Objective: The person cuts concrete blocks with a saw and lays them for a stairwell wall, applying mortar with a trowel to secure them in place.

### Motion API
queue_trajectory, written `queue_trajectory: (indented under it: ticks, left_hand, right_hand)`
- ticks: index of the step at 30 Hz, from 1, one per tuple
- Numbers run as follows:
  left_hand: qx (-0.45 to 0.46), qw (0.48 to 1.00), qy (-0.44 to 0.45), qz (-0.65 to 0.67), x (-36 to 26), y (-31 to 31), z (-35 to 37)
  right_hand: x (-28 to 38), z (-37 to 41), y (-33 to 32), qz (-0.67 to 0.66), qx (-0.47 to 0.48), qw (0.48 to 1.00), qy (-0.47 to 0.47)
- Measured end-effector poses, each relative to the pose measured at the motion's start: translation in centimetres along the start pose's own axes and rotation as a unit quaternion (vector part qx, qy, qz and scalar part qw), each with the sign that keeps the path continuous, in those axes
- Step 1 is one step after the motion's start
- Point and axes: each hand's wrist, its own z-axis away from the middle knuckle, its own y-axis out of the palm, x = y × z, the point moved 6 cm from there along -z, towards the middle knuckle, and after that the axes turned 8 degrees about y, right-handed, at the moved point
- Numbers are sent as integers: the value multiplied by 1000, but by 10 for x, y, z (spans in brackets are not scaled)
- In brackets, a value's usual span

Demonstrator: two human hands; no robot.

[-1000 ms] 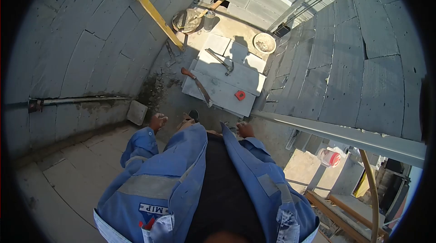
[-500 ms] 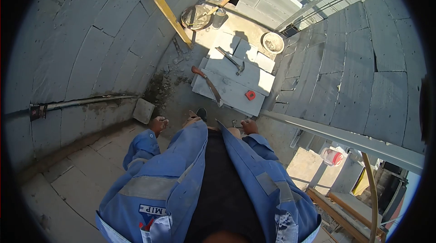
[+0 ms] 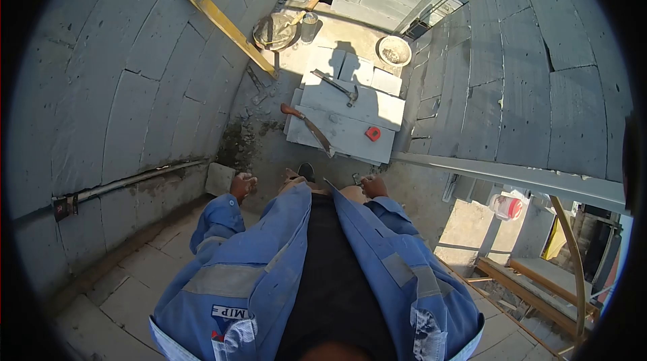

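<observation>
My left hand (image 3: 244, 186) hangs at my left side with its fingers curled in and nothing visible in them. It is nearest to a grey block (image 3: 221, 179) lying against the left wall. My right hand (image 3: 373, 186) hangs low on the other side, its fingers also curled, with no held thing showing. A small metallic thing (image 3: 356, 177) appears beside its fingers, too dim to name. Ahead lies a low stack of pale blocks (image 3: 317, 133). On it rest a machete (image 3: 311, 128) with a brown handle, a claw hammer (image 3: 337, 88) and a red tape measure (image 3: 373, 134).
A yellow spirit level (image 3: 229, 31) leans on the left block wall (image 3: 121, 111). Behind the stack are a mortar-covered basin (image 3: 273, 32), a dark cup (image 3: 309, 28) and a round bucket (image 3: 394, 51). A metal rail (image 3: 499, 177) runs along the right. Rubble (image 3: 236, 145) lies left of the stack.
My view has turned and tilted slightly, so the left wall sits lower and the right side higher. Both hands keep nearly the same pose. The tools on the stack have not moved.
</observation>
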Motion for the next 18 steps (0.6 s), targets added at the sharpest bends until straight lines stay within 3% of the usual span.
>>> queue_trajectory:
  ticks: [7,10,12,15,18]
  left_hand:
    - [-4,1000,25,4,-9,-13,1]
    - [-4,999,14,-29,-9,-15,10]
    - [-2,1000,20,-15,16,-20,4]
    - [-3,1000,19,6,20,-21,9]
    - [-35,999,9,-7,19,-24,21]
  right_hand:
    - [-18,-20,26,-9,-13,1000,7]
    - [-25,-33,35,11,-79,996,-29]
    - [-6,-13,34,-28,-9,1000,0]
    - [-18,-36,48,22,-13,999,-40]
    - [1,-20,41,20,45,999,-18]
